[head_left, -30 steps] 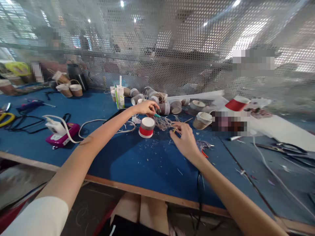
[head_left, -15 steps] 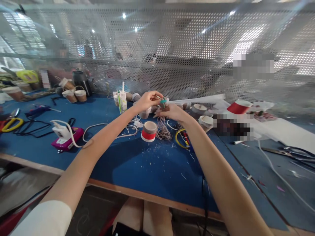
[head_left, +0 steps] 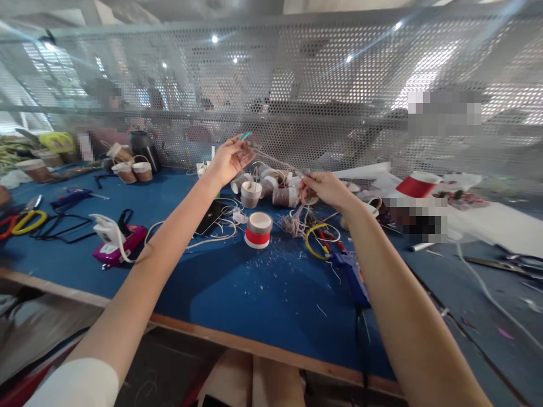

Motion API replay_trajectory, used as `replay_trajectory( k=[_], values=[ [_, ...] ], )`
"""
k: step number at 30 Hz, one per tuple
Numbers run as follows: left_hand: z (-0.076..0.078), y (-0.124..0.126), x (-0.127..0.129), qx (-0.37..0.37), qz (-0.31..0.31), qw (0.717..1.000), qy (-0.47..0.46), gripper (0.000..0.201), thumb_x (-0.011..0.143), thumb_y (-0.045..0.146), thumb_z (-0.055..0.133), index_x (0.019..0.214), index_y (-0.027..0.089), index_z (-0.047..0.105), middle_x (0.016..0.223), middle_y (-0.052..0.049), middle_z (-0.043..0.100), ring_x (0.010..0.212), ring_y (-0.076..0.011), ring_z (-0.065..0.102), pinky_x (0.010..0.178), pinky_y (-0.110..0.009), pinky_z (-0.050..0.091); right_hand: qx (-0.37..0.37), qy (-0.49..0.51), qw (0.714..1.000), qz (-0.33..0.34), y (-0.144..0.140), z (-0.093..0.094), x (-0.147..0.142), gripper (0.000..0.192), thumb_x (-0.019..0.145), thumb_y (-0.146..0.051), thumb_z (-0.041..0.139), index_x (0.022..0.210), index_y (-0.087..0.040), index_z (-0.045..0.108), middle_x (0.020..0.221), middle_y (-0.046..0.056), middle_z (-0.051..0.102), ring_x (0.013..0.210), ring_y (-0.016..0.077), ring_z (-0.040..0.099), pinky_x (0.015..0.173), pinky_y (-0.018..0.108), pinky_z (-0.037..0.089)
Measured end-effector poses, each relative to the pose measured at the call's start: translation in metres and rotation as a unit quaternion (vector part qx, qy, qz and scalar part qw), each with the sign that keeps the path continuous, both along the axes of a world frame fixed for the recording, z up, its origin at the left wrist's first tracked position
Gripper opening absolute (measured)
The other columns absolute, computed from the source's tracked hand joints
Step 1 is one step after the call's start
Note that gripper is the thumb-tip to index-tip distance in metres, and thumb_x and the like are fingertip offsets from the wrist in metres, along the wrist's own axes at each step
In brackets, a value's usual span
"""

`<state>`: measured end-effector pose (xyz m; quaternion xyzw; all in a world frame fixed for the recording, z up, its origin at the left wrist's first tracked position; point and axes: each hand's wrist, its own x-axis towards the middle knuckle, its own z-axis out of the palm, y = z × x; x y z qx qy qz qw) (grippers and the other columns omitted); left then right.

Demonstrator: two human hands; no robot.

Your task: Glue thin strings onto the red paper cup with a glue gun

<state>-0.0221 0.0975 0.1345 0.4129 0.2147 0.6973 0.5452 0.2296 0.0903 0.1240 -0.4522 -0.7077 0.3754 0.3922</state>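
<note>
My left hand (head_left: 230, 159) is raised above the back of the table, its fingers closed on one end of a thin greyish string (head_left: 276, 160). A small teal object (head_left: 245, 136) shows at its fingertips; its kind is unclear. To the right and lower, my right hand (head_left: 324, 187) pinches the string, which runs taut between both hands. Loose strands hang below that hand to a tangled string heap (head_left: 292, 225). In front of the heap stands a small cup wrapped in grey and red (head_left: 258, 238). Several string-wrapped cups (head_left: 251, 195) sit beneath and between my hands.
A blue glue gun (head_left: 353, 277) lies beside my right forearm, near a yellow-handled tool (head_left: 316, 243). On the left are a purple power strip (head_left: 121, 246), scissors (head_left: 29, 220) and small brown cups (head_left: 142, 169). Dark-handled scissors (head_left: 504, 261) lie right. A perforated metal screen (head_left: 297, 85) stands behind.
My hands were close together over the string heap. My left hand has moved up and left, and my right hand slightly right, stretching the string between them.
</note>
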Motion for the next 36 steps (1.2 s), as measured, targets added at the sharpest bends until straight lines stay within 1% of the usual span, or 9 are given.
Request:
replay_trajectory(
  k=[6,11,16,21,23,26,29,33,36],
  values=[
    [0.006,0.002,-0.017,0.003,0.027,0.999,-0.029,0.022,0.093,0.012,0.041,0.088,0.017,0.062,0.073,0.0,0.069,0.092,-0.0123,0.072,0.097,-0.027,0.053,0.001,0.038,0.997,-0.064,0.006,0.0,0.003,0.041,0.091,-0.036,0.062,0.055,-0.018,0.053,0.041,-0.002,0.053,0.038,0.0094,0.053,0.042,0.02,0.045],
    [0.005,0.006,-0.018,0.006,0.067,0.998,-0.011,0.018,0.09,0.013,0.044,0.095,0.019,0.06,0.074,0.001,0.069,0.086,-0.0115,0.071,0.091,-0.026,0.054,0.013,0.062,0.992,-0.11,0.012,-0.002,0.006,0.041,0.093,-0.032,0.06,0.055,-0.018,0.052,0.039,-0.004,0.049,0.033,0.0075,0.049,0.041,0.019,0.045],
    [0.004,0.006,-0.017,-0.013,0.163,0.982,0.088,0.011,0.084,0.011,0.054,0.089,0.021,0.054,0.06,0.007,0.057,0.064,-0.0092,0.065,0.075,-0.022,0.053,0.014,0.057,0.992,-0.114,0.014,-0.004,0.01,0.04,0.087,-0.034,0.067,0.054,-0.017,0.054,0.039,-0.002,0.052,0.033,0.0089,0.05,0.04,0.02,0.045],
    [0.003,0.005,-0.016,-0.034,0.229,0.953,0.194,0.019,0.077,0.004,0.057,0.084,0.02,0.051,0.06,0.008,0.053,0.058,-0.0076,0.057,0.067,-0.02,0.048,0.043,0.082,0.985,-0.144,0.018,-0.002,0.017,0.04,0.088,-0.038,0.066,0.055,-0.018,0.054,0.042,-0.002,0.051,0.036,0.0093,0.05,0.04,0.021,0.043],
    [0.002,0.005,-0.016,-0.043,0.213,0.953,0.209,0.018,0.075,0.004,0.058,0.082,0.019,0.053,0.06,0.007,0.051,0.057,-0.0077,0.055,0.067,-0.02,0.047,0.047,0.092,0.982,-0.155,0.02,-0.001,0.02,0.04,0.088,-0.039,0.065,0.056,-0.019,0.055,0.043,-0.002,0.051,0.038,0.0102,0.05,0.041,0.023,0.045],
    [0.001,0.003,-0.018,-0.045,0.104,0.978,0.174,0.007,0.079,0.012,0.056,0.08,0.018,0.058,0.057,0.006,0.049,0.057,-0.008,0.053,0.071,-0.022,0.051,0.041,0.104,0.979,-0.171,0.021,-0.001,0.023,0.038,0.087,-0.039,0.066,0.056,-0.019,0.055,0.043,-0.001,0.051,0.039,0.0115,0.05,0.043,0.025,0.046],
    [0.003,-0.002,-0.023,-0.031,0.018,0.992,0.12,0.014,0.087,0.019,0.05,0.081,0.019,0.063,0.053,0.005,0.046,0.058,-0.0087,0.054,0.078,-0.023,0.053,0.032,0.115,0.975,-0.19,0.022,-0.002,0.023,0.038,0.089,-0.035,0.063,0.056,-0.019,0.054,0.044,-0.001,0.051,0.039,0.0114,0.049,0.046,0.028,0.048],
    [0.007,-0.01,-0.028,-0.017,-0.023,0.995,0.098,0.022,0.091,0.019,0.045,0.082,0.019,0.065,0.053,0.005,0.044,0.059,-0.0081,0.056,0.082,-0.021,0.053,0.017,0.125,0.969,-0.213,0.025,-0.003,0.024,0.036,0.094,-0.029,0.056,0.06,-0.018,0.056,0.047,-0.001,0.051,0.044,0.012,0.051,0.052,0.029,0.051],
    [0.008,-0.012,-0.03,-0.014,-0.046,0.994,0.094,0.023,0.091,0.017,0.044,0.082,0.018,0.065,0.054,0.005,0.044,0.056,-0.0074,0.055,0.079,-0.021,0.054,-0.001,0.123,0.968,-0.219,0.028,-0.003,0.028,0.025,0.096,-0.031,0.055,0.083,-0.013,0.065,0.073,0.005,0.064,0.064,0.0145,0.062,0.063,0.031,0.055]
  ],
)
